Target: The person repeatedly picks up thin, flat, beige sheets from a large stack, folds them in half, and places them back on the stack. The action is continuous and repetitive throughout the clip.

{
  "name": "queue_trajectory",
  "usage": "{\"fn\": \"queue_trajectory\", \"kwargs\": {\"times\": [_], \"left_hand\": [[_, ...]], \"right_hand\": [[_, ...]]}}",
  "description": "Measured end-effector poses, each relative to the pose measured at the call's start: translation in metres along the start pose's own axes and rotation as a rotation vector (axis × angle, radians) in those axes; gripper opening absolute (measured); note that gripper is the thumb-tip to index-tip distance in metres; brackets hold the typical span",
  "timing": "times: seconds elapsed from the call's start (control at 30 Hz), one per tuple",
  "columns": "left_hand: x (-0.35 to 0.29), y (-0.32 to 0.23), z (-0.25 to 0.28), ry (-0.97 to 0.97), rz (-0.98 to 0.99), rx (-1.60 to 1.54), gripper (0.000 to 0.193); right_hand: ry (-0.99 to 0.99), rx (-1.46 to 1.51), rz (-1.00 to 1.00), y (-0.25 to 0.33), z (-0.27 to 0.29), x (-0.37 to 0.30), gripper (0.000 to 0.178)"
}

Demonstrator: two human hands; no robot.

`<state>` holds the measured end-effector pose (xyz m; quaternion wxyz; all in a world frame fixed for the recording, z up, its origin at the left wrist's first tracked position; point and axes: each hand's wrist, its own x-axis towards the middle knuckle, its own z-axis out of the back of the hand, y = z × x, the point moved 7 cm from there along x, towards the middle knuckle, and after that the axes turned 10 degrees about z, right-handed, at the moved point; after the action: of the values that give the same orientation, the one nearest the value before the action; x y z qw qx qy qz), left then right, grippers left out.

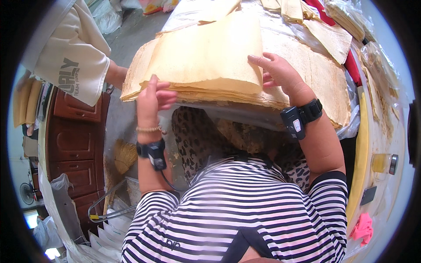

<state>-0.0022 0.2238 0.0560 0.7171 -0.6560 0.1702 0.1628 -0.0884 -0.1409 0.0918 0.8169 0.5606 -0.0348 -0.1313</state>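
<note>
Lying between hands (155, 97), tan sheets (206, 52)

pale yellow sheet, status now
Left hand by near edge, right hand at right edge of broad pale-yellow sheet. Other person's bare forearm left of it.

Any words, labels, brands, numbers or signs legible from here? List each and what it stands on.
Wording is located only, not copied out.
Co-worker's cream sleeve: large grey letters, readable, with smaller ones beside them.
Striped shirt: a few small dark letters on the chest.
White label on the black right-wrist device: too small to read.
Pale yellow sheets: none visible.
</note>
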Motion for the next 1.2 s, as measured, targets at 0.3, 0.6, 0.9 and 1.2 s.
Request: {"fn": "queue_trajectory", "kwargs": {"times": [0.3, 0.6, 0.9, 1.2], "left_hand": [[-0.083, -0.039, -0.121, 0.055, -1.245, 0.857, 0.089], [-0.072, -0.028, -0.163, -0.047, -1.082, 0.827, 0.078], [-0.062, -0.041, -0.172, -0.23, -1.13, 0.766, 0.021], [-0.007, -0.102, -0.091, -0.272, -1.005, 0.374, 0.037]], "right_hand": [[0.047, 0.291, -0.052, 0.004, -0.005, 0.006, 0.056], [0.034, 0.751, 0.063, 0.023, -0.021, 0.008, 0.04], [-0.229, -0.499, 0.635, 0.004, -0.013, 0.023, 0.036], [-0.112, -1.005, 0.585, 0.003, -0.045, 0.005, 0.063]]}}
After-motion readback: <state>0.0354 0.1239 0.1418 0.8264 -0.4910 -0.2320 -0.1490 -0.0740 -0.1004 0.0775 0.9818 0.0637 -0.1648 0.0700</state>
